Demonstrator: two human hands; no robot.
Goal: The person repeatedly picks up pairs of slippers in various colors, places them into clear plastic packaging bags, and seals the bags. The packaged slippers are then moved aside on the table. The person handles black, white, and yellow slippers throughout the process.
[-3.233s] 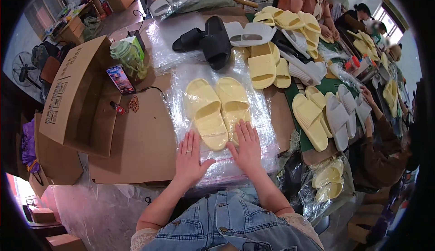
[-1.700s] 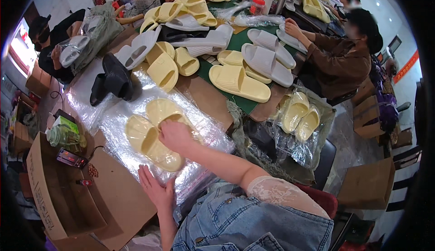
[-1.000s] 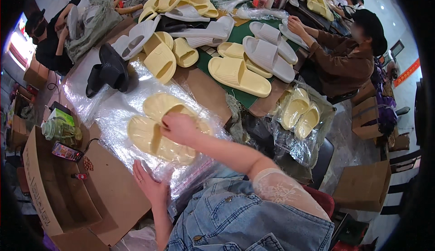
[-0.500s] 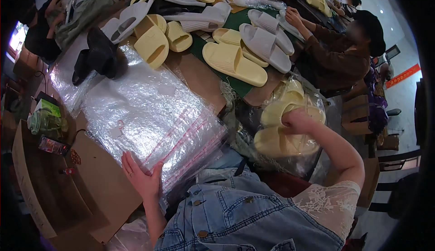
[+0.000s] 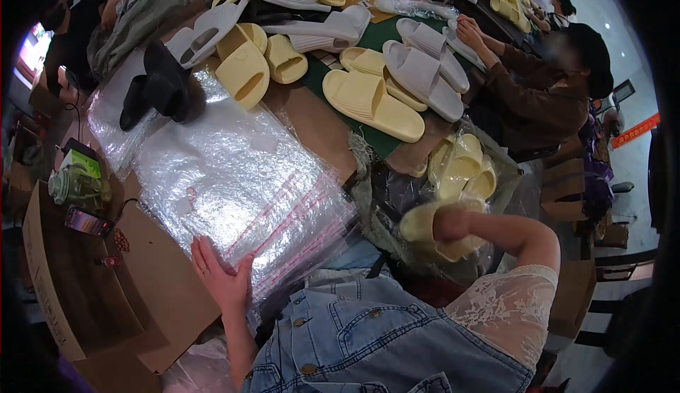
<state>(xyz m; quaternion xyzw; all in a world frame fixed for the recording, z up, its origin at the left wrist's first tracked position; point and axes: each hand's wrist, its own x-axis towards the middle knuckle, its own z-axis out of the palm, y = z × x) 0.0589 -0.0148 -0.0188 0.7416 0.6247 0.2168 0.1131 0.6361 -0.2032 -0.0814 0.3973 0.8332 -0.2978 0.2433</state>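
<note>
My left hand [image 5: 221, 271] lies flat with fingers outstretched at the near edge of a stack of clear plastic bags [image 5: 212, 145] with pink strips. To the right, my right hand [image 5: 453, 223], blurred by motion, grips pale yellow slippers [image 5: 418, 224], its fingers partly hidden in the foot opening. Just beyond it, more yellow slippers [image 5: 464, 159] sit in clear plastic inside a large sack [image 5: 504, 180]. On the table ahead are a yellow slipper pair [image 5: 365, 102] and a grey pair [image 5: 418, 74].
Black slippers [image 5: 166, 85] rest on the bags' far left corner. An open cardboard box [image 5: 71, 322] stands at the left, with a phone [image 5: 86, 221] and a green jug [image 5: 74, 187] beside it. A co-worker in brown [image 5: 535, 88] sits at the far right; another person [image 5: 74, 46] is far left.
My right hand has moved down and slightly left with the yellow slippers, uncovering the bagged ones behind. My left hand stays on the bags. The view has shifted slightly.
</note>
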